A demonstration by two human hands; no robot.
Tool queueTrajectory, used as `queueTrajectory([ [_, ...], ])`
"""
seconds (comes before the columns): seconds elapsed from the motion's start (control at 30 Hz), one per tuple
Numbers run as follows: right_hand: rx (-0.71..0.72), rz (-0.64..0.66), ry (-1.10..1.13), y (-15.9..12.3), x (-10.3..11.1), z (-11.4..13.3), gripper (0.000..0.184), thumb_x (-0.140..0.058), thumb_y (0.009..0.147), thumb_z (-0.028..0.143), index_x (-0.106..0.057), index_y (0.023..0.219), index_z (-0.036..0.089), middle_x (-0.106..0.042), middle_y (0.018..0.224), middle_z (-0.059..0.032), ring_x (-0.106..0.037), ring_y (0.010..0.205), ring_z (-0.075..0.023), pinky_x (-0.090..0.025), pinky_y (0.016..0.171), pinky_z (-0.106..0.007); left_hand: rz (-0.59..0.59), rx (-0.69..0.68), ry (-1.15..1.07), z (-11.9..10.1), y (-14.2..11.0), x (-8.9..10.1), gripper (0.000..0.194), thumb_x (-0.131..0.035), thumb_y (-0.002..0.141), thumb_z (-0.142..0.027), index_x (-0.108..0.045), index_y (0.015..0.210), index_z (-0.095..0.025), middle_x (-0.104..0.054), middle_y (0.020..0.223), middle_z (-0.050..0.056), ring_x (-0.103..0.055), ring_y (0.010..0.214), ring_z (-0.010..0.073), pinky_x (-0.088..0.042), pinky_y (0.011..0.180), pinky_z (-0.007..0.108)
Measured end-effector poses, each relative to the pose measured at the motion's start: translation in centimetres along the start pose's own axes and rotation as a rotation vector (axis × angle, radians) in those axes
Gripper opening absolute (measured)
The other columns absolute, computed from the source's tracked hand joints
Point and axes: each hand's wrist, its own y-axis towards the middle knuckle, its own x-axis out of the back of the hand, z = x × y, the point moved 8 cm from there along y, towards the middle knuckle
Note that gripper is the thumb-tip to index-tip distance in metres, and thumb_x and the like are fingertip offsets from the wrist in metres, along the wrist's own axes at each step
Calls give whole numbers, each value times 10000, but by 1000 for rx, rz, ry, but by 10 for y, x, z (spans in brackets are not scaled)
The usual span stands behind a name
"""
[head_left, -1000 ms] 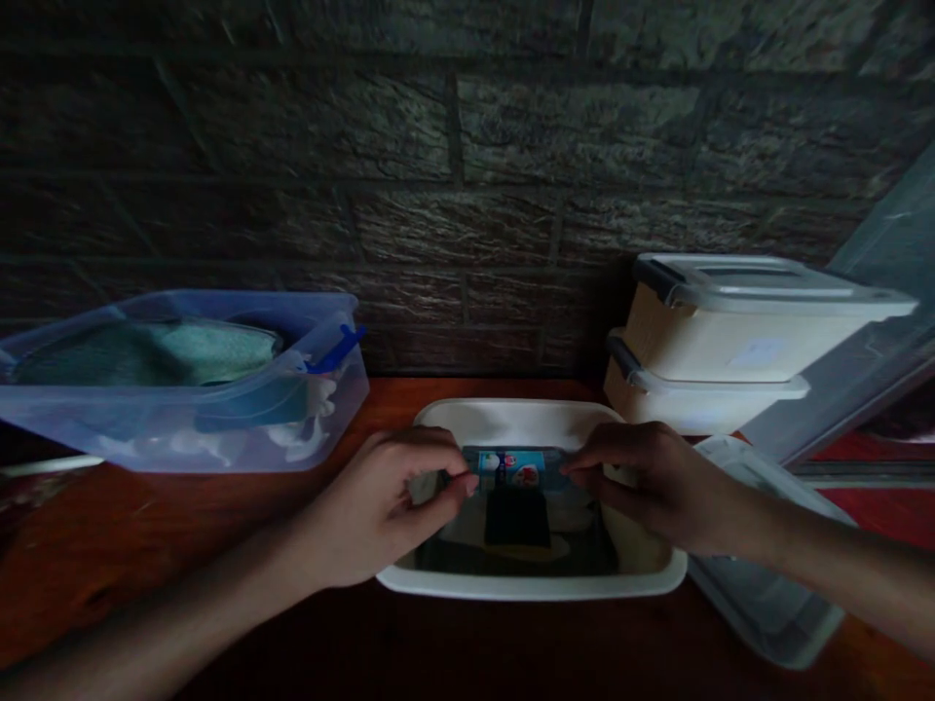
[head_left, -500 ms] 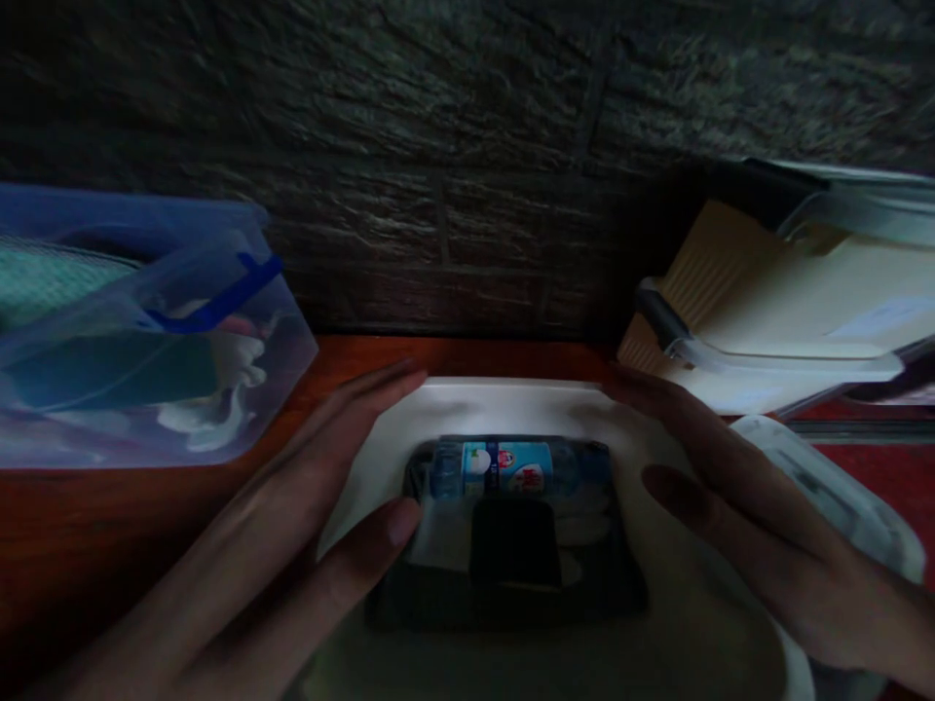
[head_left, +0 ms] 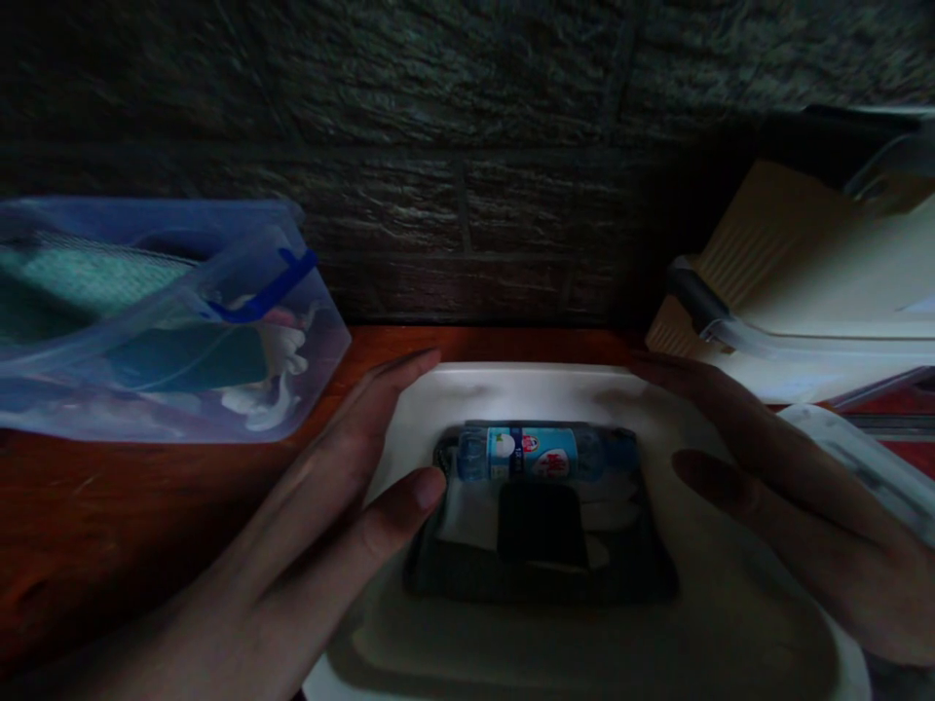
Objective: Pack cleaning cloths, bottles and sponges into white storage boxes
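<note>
A white container stands in front of me on the red-brown wooden surface. Inside it lies a plastic bottle with a light-blue label, on its side along the far end. Nearer to me is a black, squarish object, with pale and dark items around it that are too dim to name. My left hand is along the container's left side, fingers stretched out and thumb apart over the inside. My right hand mirrors it at the right side, its fingertips in shadow. Whether either palm touches the wall cannot be seen.
At the left sits a clear bin with a blue latch, holding a teal item and white pieces. Stacked cream boxes with dark latches stand at the right, beside a translucent lid or tray. A dark stone-textured wall rises behind.
The whole view has shifted slightly, so the container, the bins and both hands appear farther right. My hands keep nearly the same place beside the container.
</note>
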Motion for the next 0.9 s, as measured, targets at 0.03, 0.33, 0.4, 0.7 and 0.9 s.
queueTrajectory([
  [0.03,7,0,-1,0,0,1,548,-496,1017,460,-397,1555,462,-474,1586,91,-483,1433,-287,-391,1237,-468,26,21,-30,3,0,-2,615,-495,991,-552,-349,1581,-459,-448,1614,-104,-528,1408,309,-476,1165,486],
  [0.33,51,-1,45,5,-1,2,518,-500,1041,395,-390,1546,429,-467,1586,45,-428,1471,-273,-382,1225,-472,74,84,-133,8,5,-8,603,-497,996,-556,-302,1565,-515,-349,1653,-130,-336,1528,294,-235,1282,551],
  [0.4,55,3,61,6,-3,1,520,-497,1044,386,-391,1553,397,-461,1591,20,-407,1482,-273,-362,1230,-479,80,85,-152,6,6,-10,582,-484,1002,-562,-316,1556,-511,-348,1651,-128,-334,1525,295,-223,1285,552],
  [0.7,96,9,133,7,-6,3,492,-487,1048,368,-424,1536,347,-477,1561,-32,-413,1461,-276,-336,1220,-501,102,63,-182,0,12,-10,594,-454,1008,-580,-323,1569,-435,-341,1660,-68,-328,1528,308,-235,1285,539],
  [0.9,110,-11,149,8,-6,0,496,-496,1044,365,-430,1535,334,-485,1551,-36,-409,1460,-269,-328,1223,-483,112,43,-170,-5,14,-10,588,-425,1035,-549,-319,1579,-350,-346,1656,12,-333,1524,284,-229,1287,535],
])
